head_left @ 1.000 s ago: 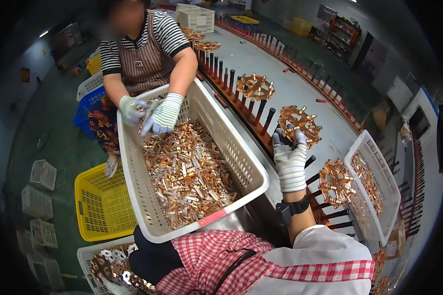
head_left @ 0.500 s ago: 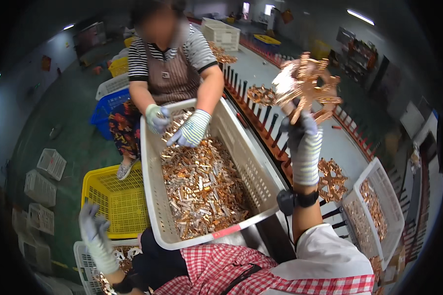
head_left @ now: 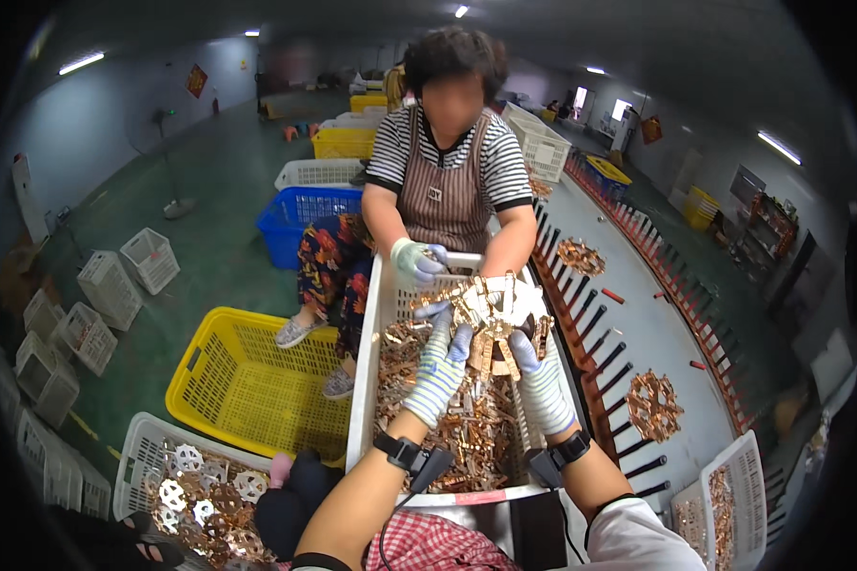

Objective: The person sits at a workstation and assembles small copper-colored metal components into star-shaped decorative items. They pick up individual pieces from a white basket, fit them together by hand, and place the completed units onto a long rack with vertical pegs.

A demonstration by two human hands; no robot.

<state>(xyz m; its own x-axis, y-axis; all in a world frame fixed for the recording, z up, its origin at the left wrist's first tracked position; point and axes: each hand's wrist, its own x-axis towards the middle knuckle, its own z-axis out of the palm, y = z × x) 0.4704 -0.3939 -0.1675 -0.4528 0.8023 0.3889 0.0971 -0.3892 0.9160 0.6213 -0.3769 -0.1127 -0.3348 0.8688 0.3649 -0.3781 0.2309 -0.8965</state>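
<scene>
A shiny copper-coloured metal part (head_left: 490,328), or a small stack of them, has strips radiating from a ring. My left hand (head_left: 438,371), in a striped glove, grips its left side. On its lower right, my right hand (head_left: 543,376), gloved the same way, holds it with the thumb against the strips. The part is above a white crate (head_left: 360,438) filled with small loose copper-coloured pieces (head_left: 448,419). Across the crate, a co-worker's gloved left-side hand (head_left: 417,260) pinches something small; the other hand is hidden behind the part.
A yellow basket (head_left: 200,376) stands on the floor to the left, near a white basket (head_left: 133,457) of cog-shaped metal parts. On the right, a long grey bench (head_left: 628,328) bears rows of black-handled pegs and further copper rings (head_left: 654,406). A blue basket (head_left: 286,228) sits beside the co-worker.
My right hand has brought the copper part from above the bench to over the crate. My left hand has risen from the left and joined it. The view has turned leftward.
</scene>
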